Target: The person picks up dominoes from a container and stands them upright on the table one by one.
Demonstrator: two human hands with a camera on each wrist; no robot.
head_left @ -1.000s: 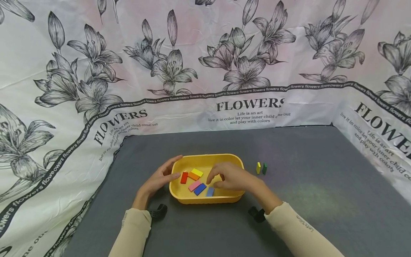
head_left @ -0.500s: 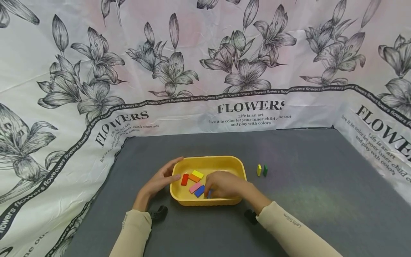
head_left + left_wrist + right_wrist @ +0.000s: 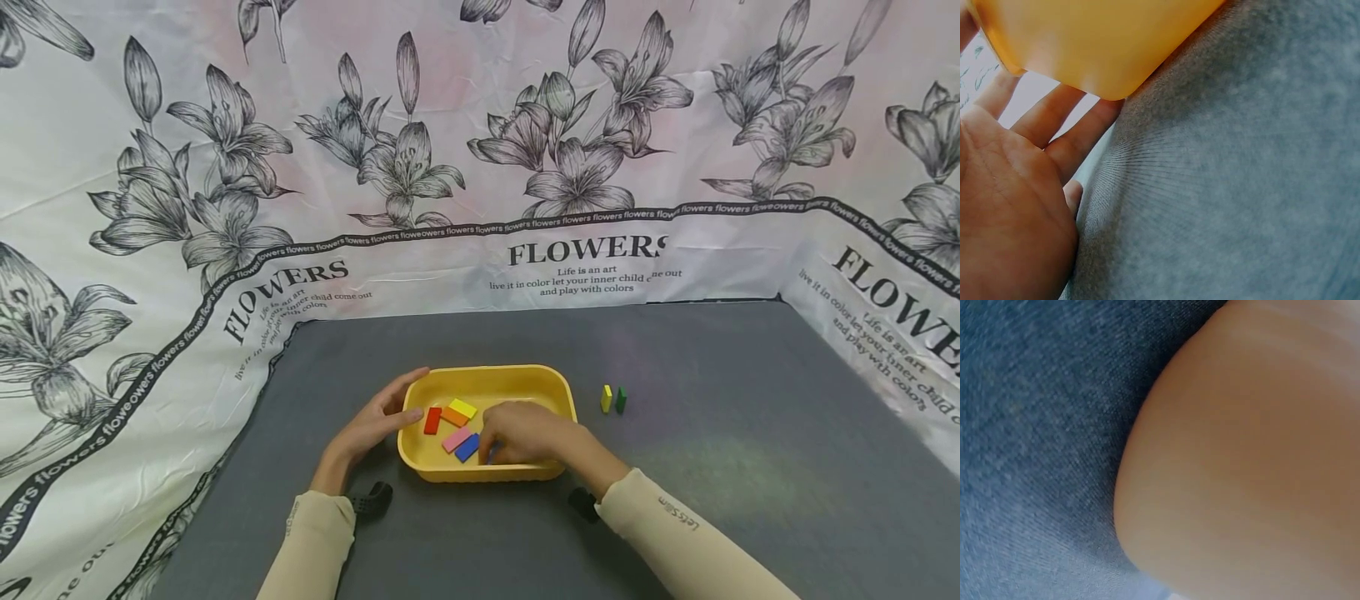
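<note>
A yellow plastic basket (image 3: 525, 377) holds several small domino-shaped blocks. On its left side lie a red block (image 3: 432, 421), an orange block (image 3: 453, 417) and a yellow block (image 3: 463, 407). Nearer the middle are a pink block (image 3: 456, 439) and a dark blue block (image 3: 467, 448). My left hand (image 3: 375, 423) rests against the basket's left end, thumb at the rim; its extended fingers touch the outer wall (image 3: 1110, 50) in the left wrist view. Inside the basket, my right hand (image 3: 528, 433) has curled fingers pinching the light blue block, which is almost wholly hidden.
A yellow block (image 3: 607, 399) and a green block (image 3: 621, 400) stand upright on the grey table (image 3: 712, 467), right of the basket. A flower-printed cloth (image 3: 420, 275) hangs behind and along both sides. The right wrist view shows mostly skin and grey cloth.
My right hand has lowered into the basket and its fingers have closed over the light blue block, which showed earlier. My left hand stays at the basket's left end.
</note>
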